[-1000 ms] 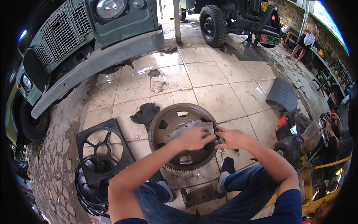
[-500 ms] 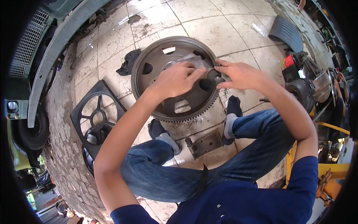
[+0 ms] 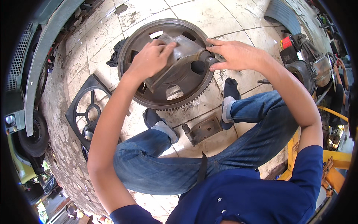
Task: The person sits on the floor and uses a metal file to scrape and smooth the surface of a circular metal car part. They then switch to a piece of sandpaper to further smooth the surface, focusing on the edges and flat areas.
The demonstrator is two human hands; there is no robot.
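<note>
A large flywheel (image 3: 175, 101) with a toothed rim lies flat on the tiles before me. Over it rests or hovers a heavy metal bracket (image 3: 187, 47), tilted, with a flat bent plate and a round stub at its right end. My left hand (image 3: 152, 58) is closed on the bracket's left side, thumb and fingers over the plate. At the other end, my right hand (image 3: 235, 56) has its thumb and fingers about the stub; its palm side is hidden. A similar metal plate (image 3: 204, 131) with holes and a peg lies between my feet.
A black fan shroud (image 3: 71, 112) lies at the left, near rough broken ground. A dark cloth (image 3: 116, 54) sits beyond the flywheel. On the right are a greasy machine assembly (image 3: 300, 71), a ribbed grey sheet (image 3: 281, 16) and a yellow frame (image 3: 337, 159).
The bracket has turned up into clearer view, its plate now slanting across the flywheel. My left hand has moved left along it. The whole view has shifted slightly.
</note>
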